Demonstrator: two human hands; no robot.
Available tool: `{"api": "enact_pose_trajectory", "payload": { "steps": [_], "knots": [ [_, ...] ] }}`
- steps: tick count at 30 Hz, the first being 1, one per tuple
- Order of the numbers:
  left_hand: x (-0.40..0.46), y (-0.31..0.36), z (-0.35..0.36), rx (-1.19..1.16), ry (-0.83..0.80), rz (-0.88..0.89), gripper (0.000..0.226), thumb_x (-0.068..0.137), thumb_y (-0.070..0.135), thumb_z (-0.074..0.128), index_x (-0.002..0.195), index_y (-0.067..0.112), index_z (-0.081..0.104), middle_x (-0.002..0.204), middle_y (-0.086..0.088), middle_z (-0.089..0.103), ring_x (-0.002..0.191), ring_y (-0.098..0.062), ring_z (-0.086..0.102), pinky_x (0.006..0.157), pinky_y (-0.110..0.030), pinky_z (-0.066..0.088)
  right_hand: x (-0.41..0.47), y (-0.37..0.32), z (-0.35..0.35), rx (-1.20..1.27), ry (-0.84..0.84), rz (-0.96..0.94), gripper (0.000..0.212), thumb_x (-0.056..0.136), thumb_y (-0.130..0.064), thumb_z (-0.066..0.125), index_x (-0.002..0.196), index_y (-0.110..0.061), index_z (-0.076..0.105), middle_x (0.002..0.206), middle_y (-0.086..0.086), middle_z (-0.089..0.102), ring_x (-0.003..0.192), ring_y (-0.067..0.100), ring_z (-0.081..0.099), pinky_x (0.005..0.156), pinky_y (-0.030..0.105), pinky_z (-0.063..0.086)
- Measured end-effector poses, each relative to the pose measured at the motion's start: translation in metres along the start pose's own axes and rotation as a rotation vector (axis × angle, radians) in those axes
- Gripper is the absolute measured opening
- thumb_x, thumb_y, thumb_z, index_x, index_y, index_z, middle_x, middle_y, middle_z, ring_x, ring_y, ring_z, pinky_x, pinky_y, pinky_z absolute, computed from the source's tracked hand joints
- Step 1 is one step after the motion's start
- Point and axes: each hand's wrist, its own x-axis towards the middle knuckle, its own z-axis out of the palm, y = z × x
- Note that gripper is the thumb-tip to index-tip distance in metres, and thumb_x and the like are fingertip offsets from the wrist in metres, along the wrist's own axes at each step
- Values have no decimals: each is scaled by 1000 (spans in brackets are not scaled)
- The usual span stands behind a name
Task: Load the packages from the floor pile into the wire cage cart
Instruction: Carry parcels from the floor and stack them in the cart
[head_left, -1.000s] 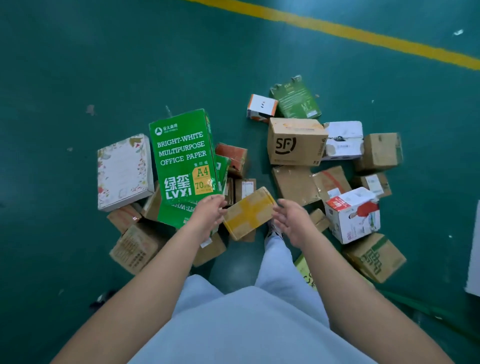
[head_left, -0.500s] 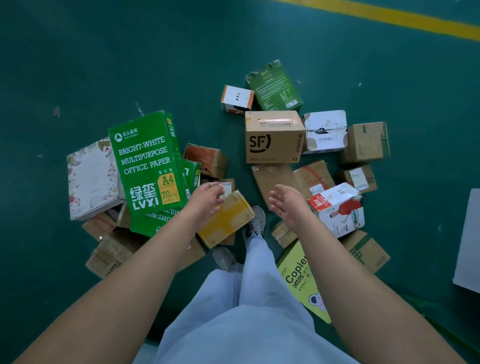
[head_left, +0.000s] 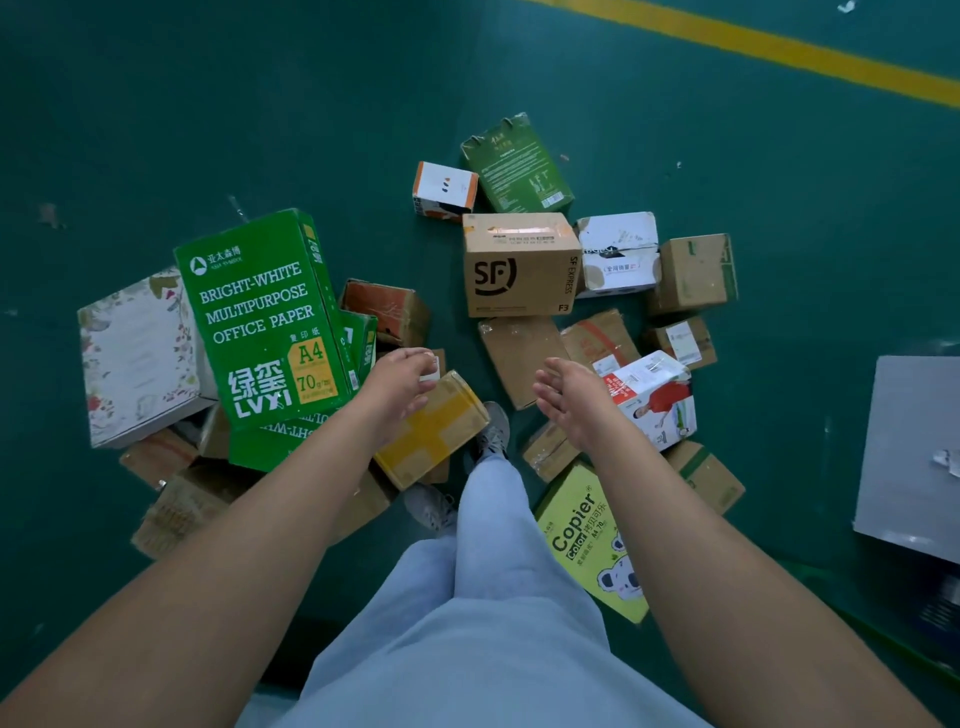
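Observation:
Packages lie in a pile on the green floor (head_left: 208, 104). My left hand (head_left: 397, 382) hovers over a cardboard box with yellow tape (head_left: 441, 431), fingers relaxed and holding nothing. My right hand (head_left: 569, 400) is held out empty, palm turned left, in front of a white and red box (head_left: 654, 400). A big green office-paper box (head_left: 265, 317) leans at the left. Farther ahead stands a brown SF box (head_left: 519, 265). No wire cage cart is in view.
A white floral box (head_left: 137, 358) lies far left and a yellow Copier pack (head_left: 587, 530) by my right leg. My shoes (head_left: 491, 431) stand between the boxes. A grey panel (head_left: 914, 457) sits at the right edge, and a yellow floor line (head_left: 779, 47) crosses the top.
Both hands flanked the yellow-taped box a second ago; the right hand has since drawn away to the right. The view has pulled back, and the Copier pack has come into sight.

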Motion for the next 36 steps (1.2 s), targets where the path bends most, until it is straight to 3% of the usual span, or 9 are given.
{"api": "enact_pose_trajectory", "payload": {
  "steps": [8,13,17,21,24,27,30,33,36],
  "knots": [
    [47,11,2,70,37,-61,17,107,24,50,122,21,58,123,-5,62,105,-20,61,106,-41,48,58,-7,9,-7,-4,65,39,107,-26,50,144,-12,52,129,8,66,115,22,65,101,37,54],
    [122,41,21,136,62,-83,24,107,26,50,128,18,59,120,-5,64,97,-16,61,84,-32,51,126,-49,11,-31,-3,97,35,107,-27,50,139,-13,55,125,6,66,112,20,66,90,31,55],
    [209,63,59,140,59,-110,18,107,27,50,122,21,58,127,-6,63,116,-22,61,95,-34,51,211,-86,-2,-70,45,114,29,107,-27,51,133,-14,58,119,4,68,107,18,67,89,30,56],
    [291,70,93,170,58,-133,18,107,26,51,122,22,58,127,-3,63,112,-18,62,88,-30,51,291,-103,-14,-113,85,115,30,106,-26,53,133,-15,59,121,5,67,108,18,67,88,31,56],
    [359,65,113,187,70,-171,35,106,26,54,141,19,52,132,-4,59,112,-17,58,92,-32,51,354,-111,-20,-149,115,106,32,106,-27,53,136,-16,57,128,3,63,111,19,66,91,32,57],
    [407,61,125,181,82,-187,57,105,28,57,157,21,34,148,-6,49,129,-25,53,109,-42,49,404,-120,-26,-173,125,78,33,106,-25,51,138,-16,54,132,2,58,114,19,62,100,37,56],
    [456,60,134,153,91,-191,71,103,33,60,162,27,22,161,-8,37,142,-31,43,114,-47,44,458,-131,-29,-188,137,31,36,106,-24,52,142,-19,49,123,0,55,110,17,59,98,35,56],
    [495,67,138,164,138,-140,79,100,35,62,164,29,15,163,-5,33,144,-28,40,115,-49,42,499,-142,-30,-213,147,-39,53,104,-27,56,153,-23,37,140,4,51,114,20,59,97,36,57],
    [525,70,141,137,127,-136,73,100,35,61,161,26,23,153,-1,46,136,-22,47,112,-45,44,530,-147,-29,-206,142,-75,57,102,-29,59,153,-23,34,146,5,48,123,25,56,95,35,58]
  ]
}}
